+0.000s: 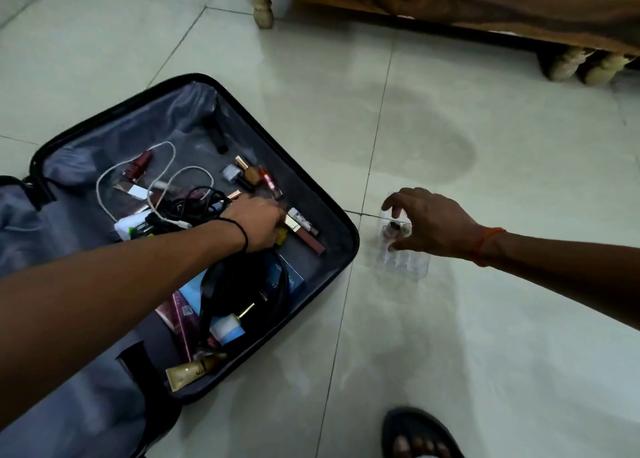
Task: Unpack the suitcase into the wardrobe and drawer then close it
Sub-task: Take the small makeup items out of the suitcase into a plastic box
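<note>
Fingers (393, 212) of right hand (433, 222) spread, curling onto clear ribbed plastic organiser tray (403, 257) on pale tiled floor (485, 319), just beside open black hard-shell suitcase (351, 246). Left hand (263, 225) reaches among small cosmetics inside; whether it grips any, cannot tell. Tray likely light, stiff, slippery, brittle: hold by rim. Tubes light, rigid, roll easily.
</note>
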